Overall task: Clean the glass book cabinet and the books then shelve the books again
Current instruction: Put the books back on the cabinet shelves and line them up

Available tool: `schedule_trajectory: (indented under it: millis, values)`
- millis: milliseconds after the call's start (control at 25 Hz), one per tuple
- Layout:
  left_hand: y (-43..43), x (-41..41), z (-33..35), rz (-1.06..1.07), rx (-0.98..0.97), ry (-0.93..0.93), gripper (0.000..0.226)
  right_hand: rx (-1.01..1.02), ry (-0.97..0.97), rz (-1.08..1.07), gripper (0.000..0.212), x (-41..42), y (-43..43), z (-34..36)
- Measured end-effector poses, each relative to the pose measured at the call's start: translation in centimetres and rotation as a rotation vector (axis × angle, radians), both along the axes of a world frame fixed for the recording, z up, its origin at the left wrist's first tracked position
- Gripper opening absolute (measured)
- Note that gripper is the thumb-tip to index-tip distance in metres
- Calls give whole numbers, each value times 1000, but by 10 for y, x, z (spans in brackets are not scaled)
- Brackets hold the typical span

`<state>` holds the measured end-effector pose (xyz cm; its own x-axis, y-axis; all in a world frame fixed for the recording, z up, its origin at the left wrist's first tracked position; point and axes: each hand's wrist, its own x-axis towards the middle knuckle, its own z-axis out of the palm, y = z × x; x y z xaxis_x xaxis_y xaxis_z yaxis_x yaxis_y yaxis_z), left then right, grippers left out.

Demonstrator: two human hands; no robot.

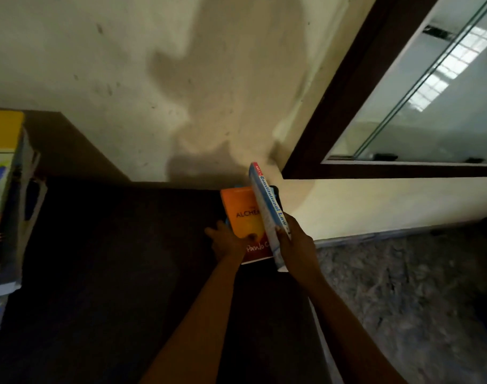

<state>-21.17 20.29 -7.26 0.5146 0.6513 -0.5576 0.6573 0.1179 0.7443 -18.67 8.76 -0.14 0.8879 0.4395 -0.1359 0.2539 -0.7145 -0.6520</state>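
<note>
**Here, both hands on books at the tabletop's far right corner**

Overhead, a stained cream wall (181,79) fills most of the view. The glass book cabinet (333,106) hangs on it at the upper right, with a dark wooden frame and sliding panes that reflect a bright window. What stands behind the panes cannot be told.

The dark tabletop (112,259) runs from the left edge of the view to a right edge beside a speckled stone floor (403,286). A tall stack of books (4,203) with a yellow cover on top stands at the tabletop's left edge, well apart from the hands.

Both bare forearms reach forward from the near edge toward the far right corner, the left one straighter, the right one angled in from the right.

An orange book (245,217), its cover reading "ALCHE…", lies face up on a small pile at that corner, close to the wall. A blue edge shows beneath it.

The Constitutional Law book (267,206), blue and white, is held just beside it to the right. It is tilted with its spine toward the camera and its top end leaning toward the wall, and it overlaps the orange cover's right side.

The left hand (228,241) grasps the orange book at its near left edge, thumb pressed on the cover and fingers curled round the side. The right hand (295,245) is clenched round the lower part of the Constitutional Law book, fingers wrapped over its spine.
</note>
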Motion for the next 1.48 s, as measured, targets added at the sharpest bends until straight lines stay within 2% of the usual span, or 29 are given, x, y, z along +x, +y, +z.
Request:
schedule_trajectory:
  millis: [120, 440, 640, 800, 1000, 1280, 1480]
  values:
    - [4, 2, 4, 14, -78, -94, 89, 20, 13, -25, 41, -2, -1, -3]
    - [-11, -42, 39, -115, 177, -299, 69, 94, -128, -23, 44, -9, -47, 12]
    - [-21, -66, 71, -158, 145, -561, 65, 162, -175, -118, 44, -11, -79, 2]
    - [-54, -58, 98, -171, 95, -588, 63, 250, -175, -132, 44, 5, -112, 6]
    - [-130, -11, 121, -181, 225, -572, 58, 393, -241, -182, 42, 56, -196, 34]
    - [-303, 109, 161, -323, 155, -745, 57, 587, -354, -321, 36, 163, -406, 78]
    - [-403, 209, 189, -383, 125, -823, 60, 838, -298, -486, 34, 237, -521, 124]
